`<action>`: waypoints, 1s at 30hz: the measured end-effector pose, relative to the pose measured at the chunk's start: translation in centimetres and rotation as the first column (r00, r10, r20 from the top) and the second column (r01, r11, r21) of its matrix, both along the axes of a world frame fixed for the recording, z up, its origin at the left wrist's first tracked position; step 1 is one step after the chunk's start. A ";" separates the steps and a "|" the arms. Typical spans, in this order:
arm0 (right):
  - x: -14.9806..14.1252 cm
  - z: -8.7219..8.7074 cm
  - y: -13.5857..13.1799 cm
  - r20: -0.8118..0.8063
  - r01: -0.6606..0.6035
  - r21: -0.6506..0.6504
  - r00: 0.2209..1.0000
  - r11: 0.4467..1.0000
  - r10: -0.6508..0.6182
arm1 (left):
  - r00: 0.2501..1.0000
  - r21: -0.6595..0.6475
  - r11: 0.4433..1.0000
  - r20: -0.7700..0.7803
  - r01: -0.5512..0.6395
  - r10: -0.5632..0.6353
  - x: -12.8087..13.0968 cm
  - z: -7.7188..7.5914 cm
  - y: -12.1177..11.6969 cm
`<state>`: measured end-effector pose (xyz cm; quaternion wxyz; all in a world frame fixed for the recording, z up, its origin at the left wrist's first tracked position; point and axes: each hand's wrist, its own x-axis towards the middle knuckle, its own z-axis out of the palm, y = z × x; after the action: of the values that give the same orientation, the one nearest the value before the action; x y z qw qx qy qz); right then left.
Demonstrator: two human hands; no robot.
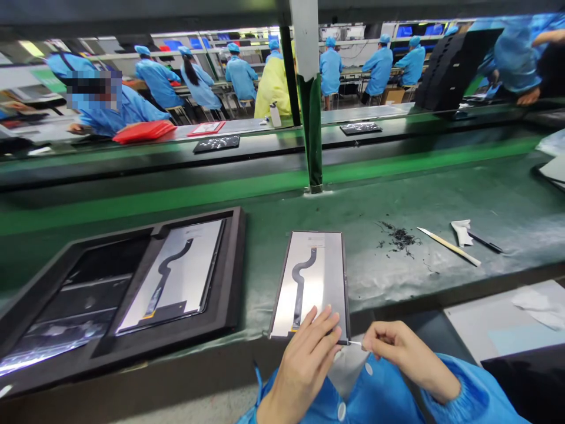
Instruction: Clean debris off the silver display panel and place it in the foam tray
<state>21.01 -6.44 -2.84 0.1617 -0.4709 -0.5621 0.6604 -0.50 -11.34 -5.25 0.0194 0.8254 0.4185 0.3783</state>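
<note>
So that it is apparently kept from sliding, the flat, rectangular, silver-backed display panel (323,288) is pressed at its near end by the left hand (309,356), fingers laid out flat, on the green worktop (366,277). By the right hand (392,344), a thin white strip (355,343) is pinched at the panel's near right corner. A slim, cream-handled knife (449,247) is set beyond the right hand, presumably for easy reach; left of the left hand, a similar silver-backed panel (192,271) is cradled in a black foam tray (235,271), probably against knocks.
</note>
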 end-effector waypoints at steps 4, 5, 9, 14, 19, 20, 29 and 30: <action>-0.1 0.6 0.6 -0.021 0.003 -0.121 1.000 0.993 -0.005 | 1.000 0.007 1.000 -0.007 -0.002 0.002 0.0 0.1 0.2; -0.1 0.8 0.8 -0.024 0.006 -0.118 1.000 0.993 -0.009 | 1.000 0.009 1.000 -0.007 -0.001 0.001 0.0 0.1 0.2; 0.4 0.9 0.7 -0.006 0.022 0.078 1.000 0.997 -0.022 | 1.000 0.008 1.000 -0.006 -0.004 0.004 0.0 0.1 0.1; 1.0 0.3 -1.2 0.197 -0.090 0.572 0.980 0.816 -0.030 | 1.000 0.008 1.000 -0.003 0.002 -0.002 0.0 0.2 0.0; 0.9 0.0 -2.6 0.254 -0.162 0.816 0.963 0.555 -0.092 | 1.000 -0.003 1.000 0.005 0.004 -0.004 0.0 0.2 0.0; 0.8 0.1 -2.6 0.260 -0.168 0.830 0.960 0.532 -0.102 | 1.000 -0.006 1.000 0.006 0.003 -0.003 0.0 0.2 0.0; 0.5 0.3 -2.6 0.289 -0.205 0.875 0.948 0.438 -0.133 | 1.000 -0.007 1.000 0.005 -0.004 0.004 0.1 0.2 0.0; 0.5 0.3 -2.7 0.289 -0.207 0.879 0.948 0.430 -0.136 | 1.000 -0.008 1.000 0.003 -0.003 0.003 0.1 0.1 0.0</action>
<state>21.48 -9.10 -2.56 0.2813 -0.3987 -0.8550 0.1760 -0.39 -11.31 -5.12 0.0227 0.8240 0.4213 0.3781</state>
